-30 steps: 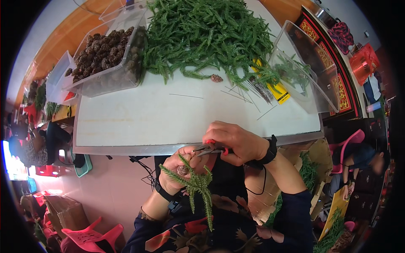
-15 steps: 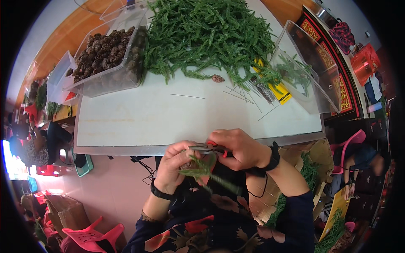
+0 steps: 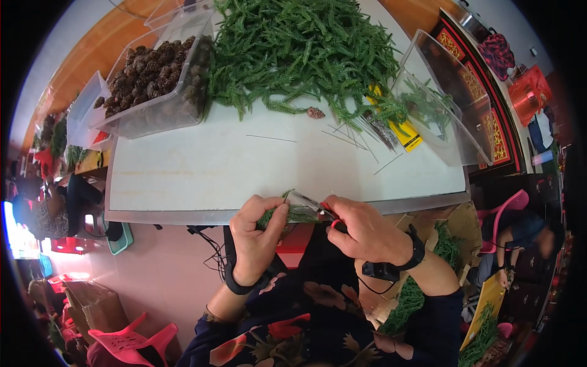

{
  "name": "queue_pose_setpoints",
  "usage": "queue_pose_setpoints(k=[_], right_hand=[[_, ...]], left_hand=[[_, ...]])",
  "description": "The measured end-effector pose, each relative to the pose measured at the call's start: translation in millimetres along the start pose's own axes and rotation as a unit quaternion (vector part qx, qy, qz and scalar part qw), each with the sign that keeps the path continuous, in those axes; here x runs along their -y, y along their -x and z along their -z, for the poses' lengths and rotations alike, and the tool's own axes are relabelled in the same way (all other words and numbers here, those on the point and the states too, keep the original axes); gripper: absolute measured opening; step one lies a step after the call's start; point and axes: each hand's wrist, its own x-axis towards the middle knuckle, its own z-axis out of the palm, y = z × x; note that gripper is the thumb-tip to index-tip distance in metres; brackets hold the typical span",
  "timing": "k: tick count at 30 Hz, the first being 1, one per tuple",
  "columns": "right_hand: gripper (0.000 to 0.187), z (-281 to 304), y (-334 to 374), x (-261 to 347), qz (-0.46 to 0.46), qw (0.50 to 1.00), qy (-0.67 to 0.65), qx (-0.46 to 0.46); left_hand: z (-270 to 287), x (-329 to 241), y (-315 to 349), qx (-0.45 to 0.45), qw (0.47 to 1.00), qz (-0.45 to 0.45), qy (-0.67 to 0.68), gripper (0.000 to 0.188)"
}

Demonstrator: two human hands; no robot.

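In front of the table's near edge, my left hand (image 3: 257, 233) pinches a green artificial pine sprig (image 3: 267, 218) between thumb and fingers. My right hand (image 3: 371, 231) is wrapped round the red handles of long-nosed pliers (image 3: 310, 202). Their grey jaws point left, with the tips close to my left fingertips; I cannot tell whether they bite on anything. Part of the sprig shows below the jaws. Whether a wire or cone is inside my left hand is hidden.
A white table (image 3: 202, 171) bears a heap of green sprigs (image 3: 299, 55), loose wires (image 3: 342, 139), a pine cone (image 3: 315, 112) and a yellow packet (image 3: 408, 136). Cones fill a clear bin (image 3: 159, 125) at left; another clear bin (image 3: 471, 131) stands right. People sit at both sides.
The sprig has turned and risen toward the table edge. My hands have shifted slightly apart, the right one lower and further right, and more of the pliers' jaws shows.
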Motion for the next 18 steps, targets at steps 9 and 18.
queue_pose_setpoints(k=[9,18], right_hand=[[0.034,-11,4,10,-0.027,0.999,-0.020,0.032],[0.036,-13,-7,-5,-0.036,0.998,-0.034,0.039]], left_hand=[[-3,0,0,-0.027,0.999,-0.011,-0.019,0.008],[-1,4,0,-0.023,0.999,0.028,0.005,0.009]])
